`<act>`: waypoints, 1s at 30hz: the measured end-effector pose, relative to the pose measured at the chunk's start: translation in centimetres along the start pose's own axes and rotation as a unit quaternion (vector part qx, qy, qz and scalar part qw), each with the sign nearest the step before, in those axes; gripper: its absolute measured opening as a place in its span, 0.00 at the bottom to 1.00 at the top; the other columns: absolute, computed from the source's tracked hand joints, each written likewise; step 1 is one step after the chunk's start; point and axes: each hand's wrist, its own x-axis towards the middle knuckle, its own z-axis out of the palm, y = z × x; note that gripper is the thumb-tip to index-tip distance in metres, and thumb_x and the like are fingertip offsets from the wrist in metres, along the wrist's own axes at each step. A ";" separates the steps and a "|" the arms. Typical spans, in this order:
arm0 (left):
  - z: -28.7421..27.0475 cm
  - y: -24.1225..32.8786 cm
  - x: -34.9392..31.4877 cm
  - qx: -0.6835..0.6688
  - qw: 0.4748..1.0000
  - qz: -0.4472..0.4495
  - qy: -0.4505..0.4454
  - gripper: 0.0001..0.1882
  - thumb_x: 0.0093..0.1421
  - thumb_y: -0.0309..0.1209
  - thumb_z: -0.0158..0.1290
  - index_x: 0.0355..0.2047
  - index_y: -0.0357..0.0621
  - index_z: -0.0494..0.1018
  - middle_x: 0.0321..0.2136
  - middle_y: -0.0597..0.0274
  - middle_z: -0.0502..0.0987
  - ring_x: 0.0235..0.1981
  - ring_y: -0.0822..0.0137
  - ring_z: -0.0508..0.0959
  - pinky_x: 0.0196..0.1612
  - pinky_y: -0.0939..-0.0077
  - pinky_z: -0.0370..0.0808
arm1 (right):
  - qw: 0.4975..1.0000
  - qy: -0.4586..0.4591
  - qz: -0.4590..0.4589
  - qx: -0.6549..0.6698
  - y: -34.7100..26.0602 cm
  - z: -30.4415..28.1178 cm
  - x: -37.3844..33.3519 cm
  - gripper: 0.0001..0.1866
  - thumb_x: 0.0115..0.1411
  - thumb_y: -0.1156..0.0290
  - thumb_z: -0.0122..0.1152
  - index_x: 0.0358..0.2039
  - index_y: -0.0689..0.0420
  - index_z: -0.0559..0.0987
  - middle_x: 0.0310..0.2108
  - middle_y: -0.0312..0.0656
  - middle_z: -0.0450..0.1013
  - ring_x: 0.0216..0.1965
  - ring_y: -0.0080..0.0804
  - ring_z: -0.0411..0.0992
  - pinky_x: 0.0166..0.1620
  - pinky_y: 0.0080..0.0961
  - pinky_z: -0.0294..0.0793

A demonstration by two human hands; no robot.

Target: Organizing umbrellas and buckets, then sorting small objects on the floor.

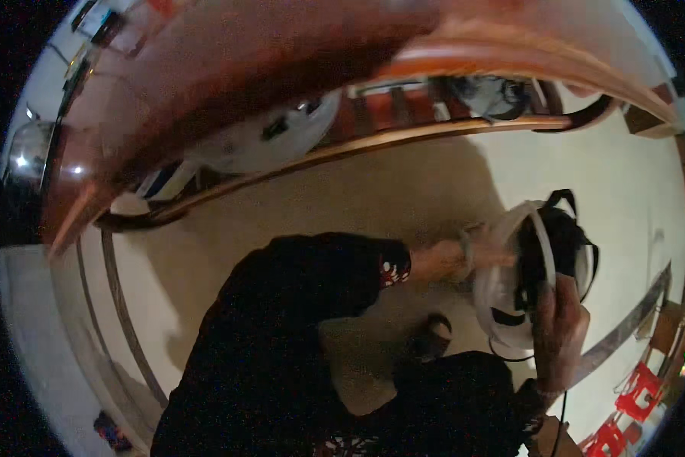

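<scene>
On the right, a pale, rounded bucket-like container (502, 305) stands or hangs over the floor; which of the two I cannot tell. A dark item with black straps (562, 236) shows at its opening, its kind unclear. My right hand (562, 324) has its fingers closed over the container's near rim. From the left my left hand (491, 251) reaches across to the container's other side, a pale bracelet on its wrist. Motion smears the left fingers, so their grip is not clear. A thin dark cable hangs below the container near my right wrist.
A reddish-brown wooden table (281, 46) curves across the top, with a lower shelf holding a clear plastic bag (258, 141) and other items. Pale tiled floor (426, 183) lies beneath. A foot (437, 331) shows below my left arm. Red plastic stools (638, 392) stand lower right.
</scene>
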 end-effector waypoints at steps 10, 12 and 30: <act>-29.3 10.1 0.5 -0.434 0.720 -0.538 -0.059 0.36 0.53 0.41 0.55 0.55 0.39 0.53 0.45 0.55 0.66 0.43 0.61 0.70 0.42 0.64 0.72 | 0.937 -0.129 -0.261 -0.191 -5.2 5.5 3.2 0.15 0.51 0.73 0.56 0.41 0.60 0.72 0.29 0.50 0.71 0.25 0.39 0.72 0.29 0.29 0.70; -32.7 9.9 -3.7 -0.497 0.704 -0.502 0.069 0.30 0.53 0.41 0.56 0.51 0.40 0.58 0.45 0.55 0.66 0.42 0.62 0.70 0.42 0.64 0.73 | 0.950 -0.153 -0.271 0.017 -7.9 7.0 6.8 0.17 0.54 0.69 0.55 0.44 0.60 0.71 0.30 0.45 0.72 0.27 0.35 0.72 0.30 0.26 0.70; -47.5 10.8 -3.2 -0.284 0.824 -0.322 0.371 0.36 0.55 0.54 0.48 0.58 0.51 0.52 0.57 0.56 0.52 0.57 0.52 0.55 0.56 0.52 0.60 | 0.847 -0.349 -0.141 0.376 -15.4 17.0 16.3 0.20 0.59 0.59 0.45 0.45 0.61 0.68 0.40 0.47 0.71 0.35 0.34 0.73 0.37 0.29 0.76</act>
